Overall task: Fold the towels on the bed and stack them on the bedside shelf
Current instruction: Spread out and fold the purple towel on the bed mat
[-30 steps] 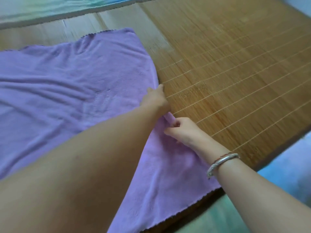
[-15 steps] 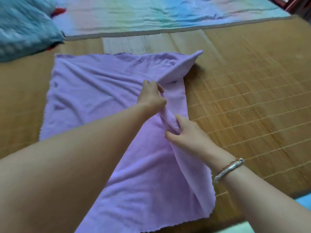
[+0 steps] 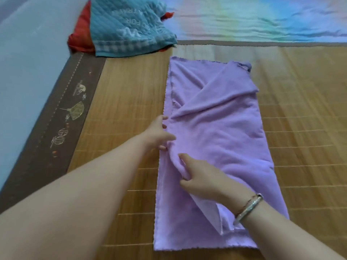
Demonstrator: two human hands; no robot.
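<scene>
A purple towel lies on the bamboo mat, folded roughly in half lengthwise with loose diagonal creases across its top layer. At the towel's left edge my left hand pinches the folded-over layer. Just nearer to me, my right hand, with a bracelet on its wrist, grips the same edge, fingers curled round a bunched ridge of cloth. A blue towel lies crumpled at the far left on top of a red cloth.
The mat has a dark brown printed border along its left side, beside pale blue bedding. A pastel rainbow sheet runs across the far edge. No shelf is in view.
Both hands have carried the towel's right edge over to the left, so the towel now lies doubled. The view has swung left, and the blue and red cloths show.
</scene>
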